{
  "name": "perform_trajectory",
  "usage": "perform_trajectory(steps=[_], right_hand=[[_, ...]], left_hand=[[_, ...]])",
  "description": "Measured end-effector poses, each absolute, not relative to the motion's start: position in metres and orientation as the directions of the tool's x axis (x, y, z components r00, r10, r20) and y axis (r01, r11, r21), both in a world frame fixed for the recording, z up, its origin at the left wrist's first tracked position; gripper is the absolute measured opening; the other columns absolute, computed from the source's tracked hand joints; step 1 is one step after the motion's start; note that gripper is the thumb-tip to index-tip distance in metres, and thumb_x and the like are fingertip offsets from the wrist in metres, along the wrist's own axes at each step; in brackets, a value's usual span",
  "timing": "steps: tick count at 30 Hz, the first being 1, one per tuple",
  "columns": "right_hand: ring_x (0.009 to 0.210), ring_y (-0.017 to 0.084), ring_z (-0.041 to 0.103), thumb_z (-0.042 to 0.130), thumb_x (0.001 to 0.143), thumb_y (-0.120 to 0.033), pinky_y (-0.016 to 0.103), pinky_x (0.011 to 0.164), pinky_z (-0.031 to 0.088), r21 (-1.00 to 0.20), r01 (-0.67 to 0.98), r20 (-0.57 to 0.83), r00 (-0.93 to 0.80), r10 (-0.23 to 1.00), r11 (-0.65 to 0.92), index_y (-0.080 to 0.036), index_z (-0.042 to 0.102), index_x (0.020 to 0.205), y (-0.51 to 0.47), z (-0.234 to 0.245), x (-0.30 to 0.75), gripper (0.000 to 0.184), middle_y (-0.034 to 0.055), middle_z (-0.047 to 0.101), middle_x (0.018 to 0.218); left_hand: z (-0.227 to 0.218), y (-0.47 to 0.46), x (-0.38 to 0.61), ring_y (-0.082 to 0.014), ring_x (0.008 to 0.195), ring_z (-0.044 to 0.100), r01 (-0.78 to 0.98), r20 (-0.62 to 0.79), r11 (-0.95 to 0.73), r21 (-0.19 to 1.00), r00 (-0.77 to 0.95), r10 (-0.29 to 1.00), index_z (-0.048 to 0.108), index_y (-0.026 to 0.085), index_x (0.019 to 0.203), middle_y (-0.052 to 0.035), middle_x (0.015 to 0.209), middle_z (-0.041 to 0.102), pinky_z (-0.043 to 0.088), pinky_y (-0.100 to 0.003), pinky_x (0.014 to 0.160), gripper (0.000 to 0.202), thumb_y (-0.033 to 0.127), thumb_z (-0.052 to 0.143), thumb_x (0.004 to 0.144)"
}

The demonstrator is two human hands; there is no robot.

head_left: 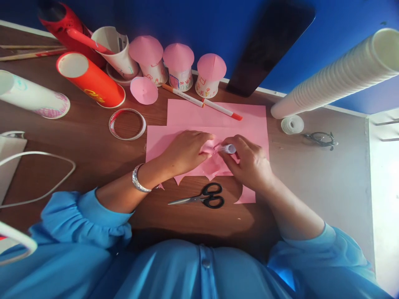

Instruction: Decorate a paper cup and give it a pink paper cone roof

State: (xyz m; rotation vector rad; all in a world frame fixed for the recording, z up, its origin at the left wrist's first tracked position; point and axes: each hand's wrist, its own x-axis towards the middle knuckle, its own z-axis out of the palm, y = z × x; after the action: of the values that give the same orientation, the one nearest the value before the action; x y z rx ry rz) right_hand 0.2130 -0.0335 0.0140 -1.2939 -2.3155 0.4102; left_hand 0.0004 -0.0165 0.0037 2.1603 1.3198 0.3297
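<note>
My left hand (pixel 190 151) pinches a small curved piece of pink paper (pixel 207 146) between thumb and fingers. Closed around a short whitish glue stick (pixel 230 148), my right hand (pixel 251 160) brings its end up against that pink piece. Exactly where they touch is partly hidden by the fingers. Under both hands lie pink paper sheets (pixel 187 112) with cut edges, and an offcut (pixel 248 194) sits by the right wrist. Black-handled scissors (pixel 199 198) rest on the table just in front of me, blades pointing left.
Three paper cups with pink cone tops (pixel 178 58) stand at the back, beside a loose pink cone (pixel 144 90). Two orange-capped markers (pixel 222 109) lie on the sheets. A tape roll (pixel 127 124), red can (pixel 90 81) and tall cup stack (pixel 336 74) flank the work.
</note>
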Motion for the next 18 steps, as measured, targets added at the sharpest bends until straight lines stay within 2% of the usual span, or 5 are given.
perform_trajectory(steps=[3, 6, 11, 13, 18], right_hand=[[0.055, 0.014, 0.056, 0.067, 0.092, -0.03, 0.029, 0.057, 0.046, -0.477, 0.78, 0.323, -0.273, 0.906, 0.405, -0.023, 0.065, 0.097, -0.027, 0.022, 0.226, 0.008, -0.0006, 0.067, 0.074], [0.052, 0.014, 0.053, 0.07, 0.088, -0.03, 0.03, 0.055, 0.045, -0.558, 0.783, 0.353, -0.074, 0.933, 0.273, -0.024, 0.066, 0.094, -0.022, 0.028, 0.238, 0.01, -0.0032, 0.062, 0.067], [0.054, 0.012, 0.053, 0.071, 0.085, -0.029, 0.029, 0.055, 0.045, -0.661, 0.717, 0.321, 0.006, 0.947, 0.22, -0.023, 0.066, 0.094, -0.02, 0.027, 0.242, 0.012, -0.0029, 0.065, 0.071], [0.058, 0.013, 0.057, 0.072, 0.084, -0.029, 0.029, 0.055, 0.048, -0.754, 0.631, 0.27, 0.042, 0.962, 0.184, -0.023, 0.066, 0.095, -0.018, 0.024, 0.241, 0.015, -0.0022, 0.067, 0.077], [0.069, 0.017, 0.073, 0.076, 0.08, -0.029, 0.028, 0.056, 0.056, -0.969, 0.237, 0.08, 0.058, 0.995, 0.064, -0.023, 0.058, 0.096, -0.008, 0.011, 0.244, 0.025, -0.0018, 0.071, 0.082]], left_hand=[[0.006, -0.016, 0.001, -0.0283, 0.116, 0.072, 0.74, -0.085, -0.354, 0.572, 0.483, 0.872, 0.071, 0.022, 0.123, -0.0073, 0.125, 0.078, 0.053, -0.04, 0.099, 0.032, 0.03, 0.058, 0.095], [0.012, -0.016, 0.002, -0.0269, 0.112, 0.073, 0.732, -0.103, -0.355, 0.581, 0.499, 0.86, 0.071, 0.022, 0.124, -0.0061, 0.123, 0.078, 0.054, -0.038, 0.096, 0.032, 0.031, 0.059, 0.096], [0.014, -0.016, 0.002, -0.026, 0.112, 0.074, 0.725, -0.086, -0.348, 0.594, 0.488, 0.869, 0.073, 0.024, 0.12, -0.0033, 0.125, 0.078, 0.055, -0.038, 0.095, 0.028, 0.031, 0.058, 0.097], [0.012, -0.016, 0.001, -0.0261, 0.113, 0.074, 0.717, -0.064, -0.353, 0.601, 0.483, 0.873, 0.074, 0.025, 0.118, -0.0038, 0.126, 0.078, 0.057, -0.038, 0.095, 0.027, 0.031, 0.06, 0.095], [0.01, -0.019, -0.007, -0.0238, 0.117, 0.073, 0.672, 0.04, -0.349, 0.653, 0.43, 0.902, 0.07, 0.02, 0.124, -0.0067, 0.13, 0.076, 0.058, -0.038, 0.102, 0.035, 0.017, 0.067, 0.09]])
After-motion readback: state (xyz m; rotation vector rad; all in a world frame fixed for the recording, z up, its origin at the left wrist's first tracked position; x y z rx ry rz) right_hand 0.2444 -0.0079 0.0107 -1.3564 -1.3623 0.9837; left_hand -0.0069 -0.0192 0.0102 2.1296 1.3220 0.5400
